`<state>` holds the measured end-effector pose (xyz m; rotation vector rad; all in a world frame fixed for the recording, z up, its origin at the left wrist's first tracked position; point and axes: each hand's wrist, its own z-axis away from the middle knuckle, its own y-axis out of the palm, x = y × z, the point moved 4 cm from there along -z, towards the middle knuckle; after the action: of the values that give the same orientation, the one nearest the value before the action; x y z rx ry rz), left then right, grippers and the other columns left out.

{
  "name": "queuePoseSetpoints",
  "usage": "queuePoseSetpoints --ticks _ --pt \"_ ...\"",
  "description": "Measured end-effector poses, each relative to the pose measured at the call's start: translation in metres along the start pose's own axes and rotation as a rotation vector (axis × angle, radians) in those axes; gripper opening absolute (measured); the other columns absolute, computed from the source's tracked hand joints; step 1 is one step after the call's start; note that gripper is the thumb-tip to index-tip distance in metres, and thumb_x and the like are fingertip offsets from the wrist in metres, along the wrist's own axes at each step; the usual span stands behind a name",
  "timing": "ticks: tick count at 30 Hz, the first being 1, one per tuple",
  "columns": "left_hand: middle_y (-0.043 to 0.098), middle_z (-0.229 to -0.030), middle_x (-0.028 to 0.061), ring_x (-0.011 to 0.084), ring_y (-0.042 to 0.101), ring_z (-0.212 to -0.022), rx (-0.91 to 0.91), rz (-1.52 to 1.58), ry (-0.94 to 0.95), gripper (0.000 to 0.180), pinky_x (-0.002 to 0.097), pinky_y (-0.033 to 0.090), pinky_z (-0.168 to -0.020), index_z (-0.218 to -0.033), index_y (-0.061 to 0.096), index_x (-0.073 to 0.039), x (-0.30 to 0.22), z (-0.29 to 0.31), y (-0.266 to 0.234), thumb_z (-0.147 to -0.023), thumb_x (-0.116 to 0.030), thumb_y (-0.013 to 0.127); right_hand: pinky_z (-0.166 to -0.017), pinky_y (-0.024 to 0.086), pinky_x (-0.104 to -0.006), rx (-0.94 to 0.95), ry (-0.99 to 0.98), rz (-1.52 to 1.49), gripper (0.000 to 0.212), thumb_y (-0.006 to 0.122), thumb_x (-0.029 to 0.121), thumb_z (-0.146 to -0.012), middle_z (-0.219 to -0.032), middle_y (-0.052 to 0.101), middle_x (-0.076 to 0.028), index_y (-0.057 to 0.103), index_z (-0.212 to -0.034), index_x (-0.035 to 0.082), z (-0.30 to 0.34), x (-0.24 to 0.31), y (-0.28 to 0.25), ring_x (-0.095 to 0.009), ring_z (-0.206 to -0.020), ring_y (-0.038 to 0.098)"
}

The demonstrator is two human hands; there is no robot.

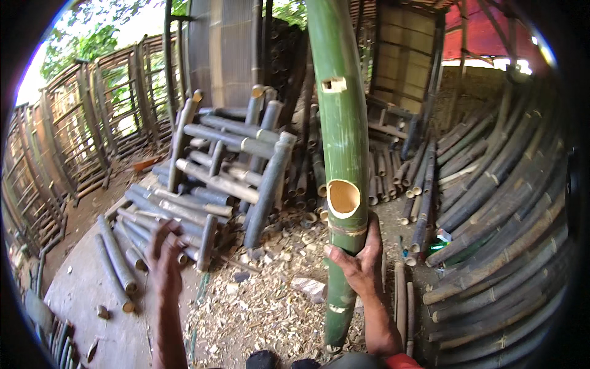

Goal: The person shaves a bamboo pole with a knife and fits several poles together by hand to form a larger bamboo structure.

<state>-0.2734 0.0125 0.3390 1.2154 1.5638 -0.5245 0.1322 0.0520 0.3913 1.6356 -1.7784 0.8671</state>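
Observation:
My right hand (pixel 362 258) is wrapped round a thick green bamboo pole (pixel 344 135), which stands almost upright in front of me. Just above that grip, a round hole (pixel 344 198) shows pale wood inside. Higher up, a small square hole (pixel 334 85) is cut into the same side. The pole's top runs out of view, and its lower end is near the chip-covered ground. My left hand (pixel 165 249) is raised on the left, apart from the pole, with loosely bent fingers spread and nothing visible in them.
Wood chips (pixel 264 307) cover the ground ahead. Behind my left hand stands a dark bamboo frame (pixel 233 147) among loose cut pieces (pixel 117 258). Long bamboo poles (pixel 510 246) lie stacked on the right. Bamboo racks (pixel 92 123) line the left side.

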Motion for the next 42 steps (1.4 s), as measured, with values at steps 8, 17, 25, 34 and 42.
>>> queuePoseSetpoints --ticks 8,17,25,34,42 --pt "0.06 -0.135 0.0197 0.0289 0.059 -0.122 -0.198 0.162 0.343 0.065 0.0458 0.049 -0.103 -0.143 0.05 -0.001 -0.106 -0.051 -0.054 -0.099 -0.049 0.06 -0.096 0.049 -0.0352 0.285 0.068 0.093 0.08 0.076 0.015 -0.079 -0.125 0.057 -0.011 0.038 -0.147 0.0 0.006 -0.022 0.068 -0.02 -0.108 0.059" --pt "0.061 -0.13 0.0172 0.0335 0.057 -0.126 -0.339 0.462 -0.154 0.07 0.0582 0.047 -0.106 -0.142 0.044 -0.003 0.05 -0.042 -0.141 -0.093 -0.043 0.073 -0.099 0.052 -0.05 0.926 -0.385 0.638 0.104 0.089 0.012 -0.064 -0.13 0.058 -0.022 0.035 -0.153 0.004 0.039 -0.123 0.1 -0.041 -0.114 0.06" --pt "0.061 -0.13 0.0153 0.0338 0.062 -0.119 -0.751 0.554 -0.528 0.056 0.0573 0.053 -0.1 -0.13 0.053 -0.006 0.19 0.096 -0.139 -0.088 -0.032 0.08 -0.113 0.031 -0.0591 0.483 -0.318 0.888 0.091 0.086 0.016 -0.07 -0.14 0.047 -0.016 0.04 -0.148 0.013 0.068 -0.192 0.015 -0.037 -0.131 0.044" --pt "0.063 -0.127 0.0146 0.0353 0.064 -0.115 -0.798 0.574 -0.631 0.052 0.0563 0.056 -0.095 -0.127 0.055 -0.008 0.221 0.162 -0.153 -0.088 -0.036 0.077 -0.119 0.03 -0.0516 0.814 0.841 1.054 0.107 0.083 0.047 -0.074 -0.154 0.039 -0.03 0.033 -0.155 -0.002 0.205 -0.328 -0.084 -0.04 -0.143 0.04" --pt "0.066 -0.12 0.0073 0.0318 0.062 -0.114 -0.819 0.673 -0.692 0.04 0.0571 0.052 -0.1 -0.115 0.063 -0.012 0.263 0.189 -0.119 -0.082 -0.027 0.08 -0.102 0.047 -0.05 0.332 0.828 0.849 0.082 0.082 0.047 -0.075 -0.13 0.06 -0.028 0.053 -0.134 -0.003 0.203 -0.339 -0.054 -0.044 -0.12 0.059"
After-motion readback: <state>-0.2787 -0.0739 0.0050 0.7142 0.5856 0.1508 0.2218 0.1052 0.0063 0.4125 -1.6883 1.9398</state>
